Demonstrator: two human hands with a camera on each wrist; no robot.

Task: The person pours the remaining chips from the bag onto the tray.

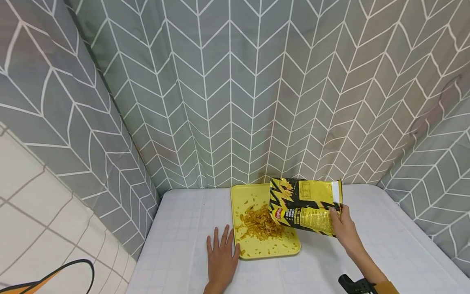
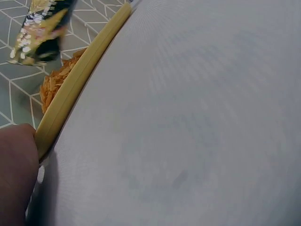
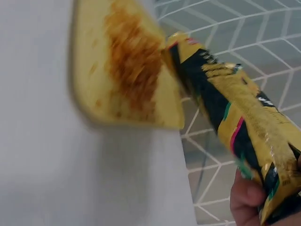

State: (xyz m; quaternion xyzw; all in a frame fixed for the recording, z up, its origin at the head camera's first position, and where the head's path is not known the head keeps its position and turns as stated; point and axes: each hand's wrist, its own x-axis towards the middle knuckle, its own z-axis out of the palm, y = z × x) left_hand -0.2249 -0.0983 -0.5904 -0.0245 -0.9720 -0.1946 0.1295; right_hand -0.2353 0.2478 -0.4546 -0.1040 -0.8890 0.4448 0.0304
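Note:
My right hand point(image 1: 345, 228) grips the right end of a yellow and black snack bag point(image 1: 306, 204), thumb on its printed face. The bag is tilted, its left end above a yellow tray point(image 1: 290, 247). A heap of orange-brown chips point(image 1: 260, 222) lies on that tray, with crumbs scattered around it. In the right wrist view the bag point(image 3: 230, 108) slants down toward the chips point(image 3: 134, 56); whether anything is left inside is hidden. My left hand point(image 1: 222, 257) lies on the table with fingers spread, its thumb touching the tray's left edge point(image 2: 80, 75).
A white cloth covers the table point(image 1: 180, 228). Behind it hangs a grey curtain point(image 1: 220, 102) with white chevron lines. A dark strap point(image 1: 358, 284) circles the right wrist. At the lower left, an orange and black object point(image 1: 44, 279) shows against white tiles.

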